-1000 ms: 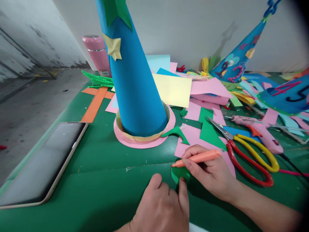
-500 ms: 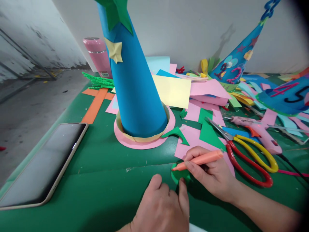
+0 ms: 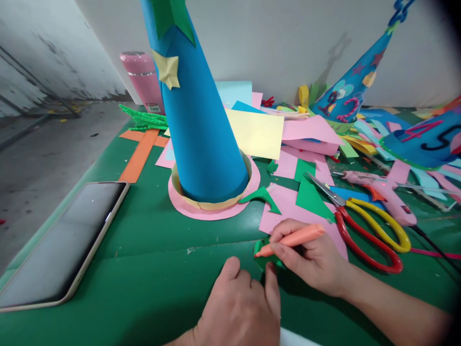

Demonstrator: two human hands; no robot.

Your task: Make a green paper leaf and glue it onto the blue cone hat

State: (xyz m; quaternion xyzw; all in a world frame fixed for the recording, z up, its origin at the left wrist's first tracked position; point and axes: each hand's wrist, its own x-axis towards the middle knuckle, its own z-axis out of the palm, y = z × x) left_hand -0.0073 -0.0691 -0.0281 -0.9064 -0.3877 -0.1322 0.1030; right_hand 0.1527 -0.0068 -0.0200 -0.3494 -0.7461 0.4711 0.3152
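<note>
A salmon-orange marker pen (image 3: 298,239) is gripped in my right hand (image 3: 319,264), its tip touching the left part of a small rounded green paper piece (image 3: 258,247). My left hand (image 3: 239,300) is curled on the tabletop, with a fingertip pressing the lower edge of that paper; both hands partly cover it. Just beyond stands a tall blue paper cone hat (image 3: 209,139) with a pink brim (image 3: 212,213), a cream star (image 3: 168,70) and a green star (image 3: 173,17). To the right of my right hand lie open scissors (image 3: 370,230) with red and yellow handles.
A phone (image 3: 65,240) lies at the left on the green tabletop (image 3: 162,269). Behind are a pink bottle (image 3: 142,81), green pipe cleaners (image 3: 144,117) and paper scraps. A pink glue gun (image 3: 389,194) and two decorated blue hats (image 3: 355,81) are at the right.
The marker tip has moved slightly down and left on the green paper, whose left edge now looks raised. The whole view has shifted a little.
</note>
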